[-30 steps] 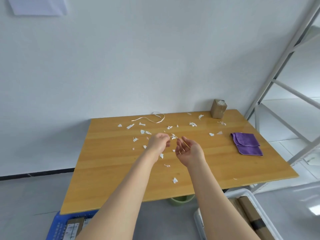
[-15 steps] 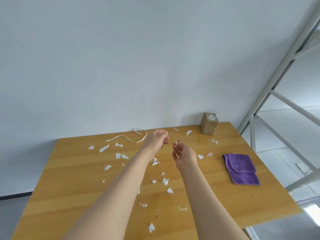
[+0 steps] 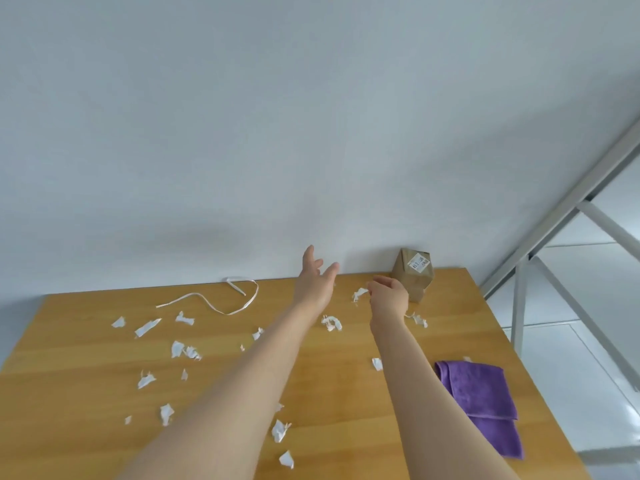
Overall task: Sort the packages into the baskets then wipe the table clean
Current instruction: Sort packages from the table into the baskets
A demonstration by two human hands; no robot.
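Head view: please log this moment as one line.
left hand: open, fingers spread | right hand: curled near package, grip unclear | package: on table | purple cloth: untouched | paper scraps: scattered

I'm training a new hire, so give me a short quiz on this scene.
1. True or false: the small brown paper-wrapped package stands at the far edge of the wooden table.
2. The folded purple cloth lies: A) under a hand; B) on the table's right side, untouched; C) on the package.
3. Which hand is nearer the package, the left hand or the right hand?
Key: 1 true; 2 B; 3 the right hand.
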